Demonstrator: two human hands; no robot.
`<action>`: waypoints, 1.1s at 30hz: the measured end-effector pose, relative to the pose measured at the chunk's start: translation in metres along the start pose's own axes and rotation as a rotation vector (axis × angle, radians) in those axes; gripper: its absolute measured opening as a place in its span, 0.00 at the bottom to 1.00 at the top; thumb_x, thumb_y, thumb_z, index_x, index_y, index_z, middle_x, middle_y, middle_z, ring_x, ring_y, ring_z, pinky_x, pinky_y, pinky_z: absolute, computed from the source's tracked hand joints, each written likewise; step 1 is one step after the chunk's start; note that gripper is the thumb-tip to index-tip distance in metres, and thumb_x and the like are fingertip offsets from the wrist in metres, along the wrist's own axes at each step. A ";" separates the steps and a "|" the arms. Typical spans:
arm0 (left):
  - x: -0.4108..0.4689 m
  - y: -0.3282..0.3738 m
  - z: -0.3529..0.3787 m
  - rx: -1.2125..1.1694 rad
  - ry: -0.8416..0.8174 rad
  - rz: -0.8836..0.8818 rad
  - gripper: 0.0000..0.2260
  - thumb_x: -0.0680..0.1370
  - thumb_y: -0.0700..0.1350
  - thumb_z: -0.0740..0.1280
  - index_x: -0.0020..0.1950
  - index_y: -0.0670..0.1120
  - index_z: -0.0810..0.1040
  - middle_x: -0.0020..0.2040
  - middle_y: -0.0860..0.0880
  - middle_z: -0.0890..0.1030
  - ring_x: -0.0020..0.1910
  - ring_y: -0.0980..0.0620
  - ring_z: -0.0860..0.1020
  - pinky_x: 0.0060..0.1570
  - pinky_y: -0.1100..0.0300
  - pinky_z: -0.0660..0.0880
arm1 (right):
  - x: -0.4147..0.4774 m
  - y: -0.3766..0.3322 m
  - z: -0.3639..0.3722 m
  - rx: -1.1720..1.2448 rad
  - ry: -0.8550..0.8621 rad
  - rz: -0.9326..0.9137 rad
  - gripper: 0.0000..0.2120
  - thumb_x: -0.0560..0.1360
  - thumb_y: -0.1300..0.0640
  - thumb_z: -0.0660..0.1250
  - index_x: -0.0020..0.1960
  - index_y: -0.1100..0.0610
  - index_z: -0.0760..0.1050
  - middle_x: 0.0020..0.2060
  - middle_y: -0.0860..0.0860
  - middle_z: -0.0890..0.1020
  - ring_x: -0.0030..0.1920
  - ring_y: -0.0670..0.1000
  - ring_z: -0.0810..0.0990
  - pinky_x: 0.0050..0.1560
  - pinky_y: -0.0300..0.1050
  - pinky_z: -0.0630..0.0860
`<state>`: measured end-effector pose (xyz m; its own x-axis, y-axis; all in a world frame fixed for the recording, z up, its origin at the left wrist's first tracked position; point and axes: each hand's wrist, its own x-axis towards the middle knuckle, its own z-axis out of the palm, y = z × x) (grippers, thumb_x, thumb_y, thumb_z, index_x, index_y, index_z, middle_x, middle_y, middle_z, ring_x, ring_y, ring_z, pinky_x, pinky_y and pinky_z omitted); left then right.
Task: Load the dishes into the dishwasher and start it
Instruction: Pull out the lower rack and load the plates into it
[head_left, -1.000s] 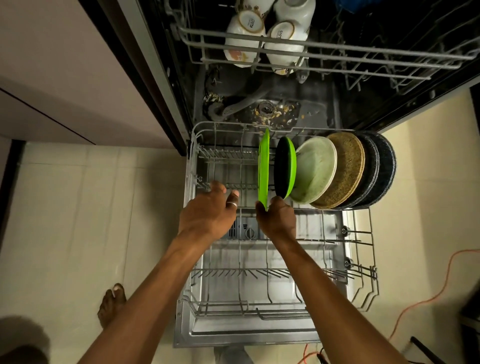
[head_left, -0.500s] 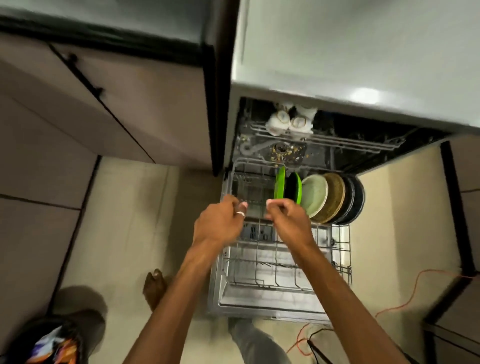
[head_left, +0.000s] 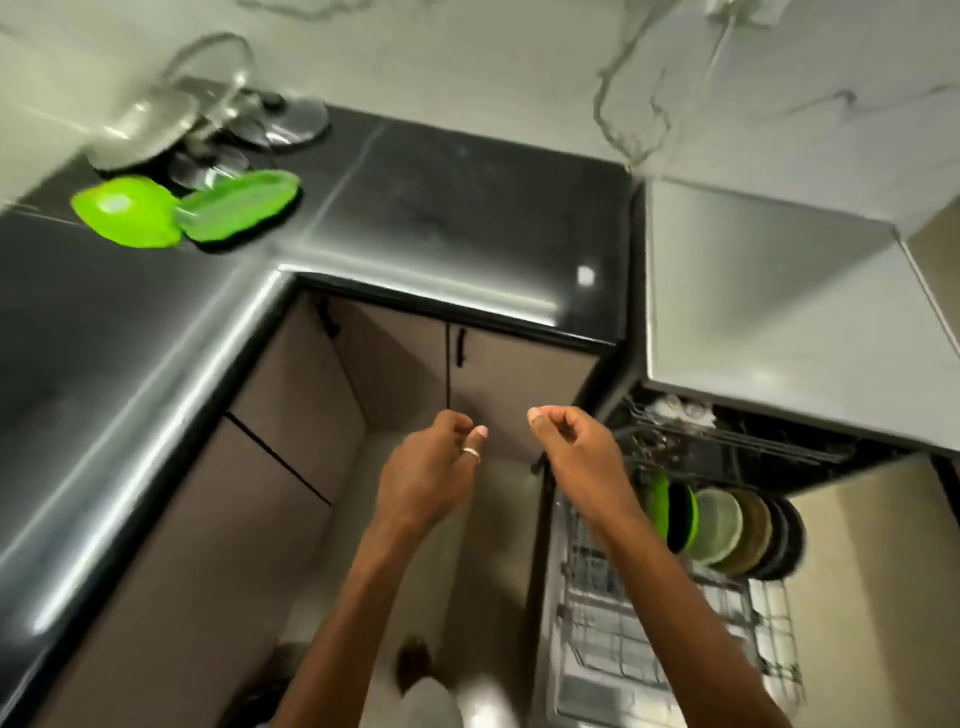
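The dishwasher (head_left: 779, 332) stands open at the right, its lower rack (head_left: 675, 623) pulled out. Several plates stand upright in the rack: a green plate (head_left: 660, 501), a black and green one (head_left: 683, 517), a pale one (head_left: 719, 525) and darker ones behind. Cups (head_left: 680, 410) sit in the upper rack. Two green dishes (head_left: 124, 218) (head_left: 244, 205) lie on the black counter at the upper left. My left hand (head_left: 434, 467) and my right hand (head_left: 571, 447) hover in front of the cabinet with loosely curled fingers, holding nothing.
Steel pot lids (head_left: 208, 124) are piled at the counter's back left corner. The black counter (head_left: 441, 208) wraps around an L-shaped corner above beige cabinet doors (head_left: 498, 395). My foot (head_left: 413, 660) is on the floor below.
My right hand let go of the green plate, which now stands in the rack. Both hands rose away from the rack and my view swung left and up to the counter.
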<state>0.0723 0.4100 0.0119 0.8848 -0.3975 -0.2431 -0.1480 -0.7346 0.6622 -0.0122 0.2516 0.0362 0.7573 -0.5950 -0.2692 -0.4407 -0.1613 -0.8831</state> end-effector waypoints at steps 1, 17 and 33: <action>0.002 -0.006 -0.022 -0.006 0.029 0.001 0.14 0.80 0.63 0.60 0.59 0.57 0.76 0.54 0.55 0.84 0.54 0.49 0.82 0.53 0.49 0.78 | 0.002 -0.018 0.014 0.014 -0.012 -0.030 0.10 0.78 0.44 0.69 0.51 0.49 0.82 0.45 0.40 0.85 0.45 0.32 0.80 0.48 0.30 0.74; 0.089 -0.065 -0.193 -0.128 0.285 -0.054 0.15 0.80 0.61 0.64 0.62 0.56 0.76 0.56 0.56 0.84 0.53 0.54 0.82 0.55 0.51 0.79 | 0.091 -0.165 0.151 0.035 -0.177 -0.270 0.10 0.79 0.44 0.67 0.50 0.49 0.82 0.41 0.43 0.84 0.40 0.40 0.80 0.44 0.39 0.73; 0.290 -0.076 -0.247 -0.258 0.393 -0.148 0.16 0.74 0.66 0.63 0.55 0.58 0.77 0.49 0.59 0.84 0.48 0.55 0.83 0.51 0.47 0.81 | 0.295 -0.246 0.225 -0.086 -0.329 -0.330 0.12 0.79 0.43 0.67 0.56 0.49 0.81 0.49 0.44 0.84 0.51 0.43 0.81 0.50 0.43 0.79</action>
<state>0.4491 0.4865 0.0665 0.9952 -0.0246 -0.0949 0.0624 -0.5873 0.8070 0.4274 0.2930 0.0873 0.9698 -0.2227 -0.0991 -0.1786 -0.3725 -0.9107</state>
